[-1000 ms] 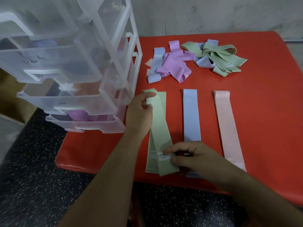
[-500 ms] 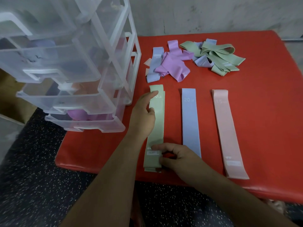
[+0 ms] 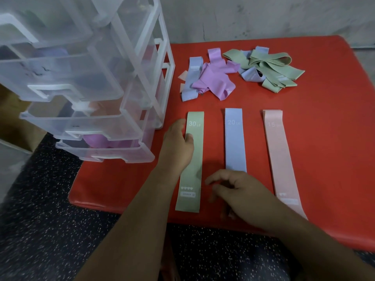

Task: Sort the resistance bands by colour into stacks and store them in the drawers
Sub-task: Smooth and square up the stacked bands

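Left hand flat on the long sage-green "30 LB" fabric band, not gripping. Right hand loosely curled, empty, just right of that band's near end.

Three flat bands lie side by side on the red table: a green band, a blue band and a pink band. The left hand rests on the green band's left edge, while the right hand hovers loosely curled, empty, between green and blue

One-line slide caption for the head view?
Left hand rests on the green band beside the blue band and pink band; unsorted bands behind.
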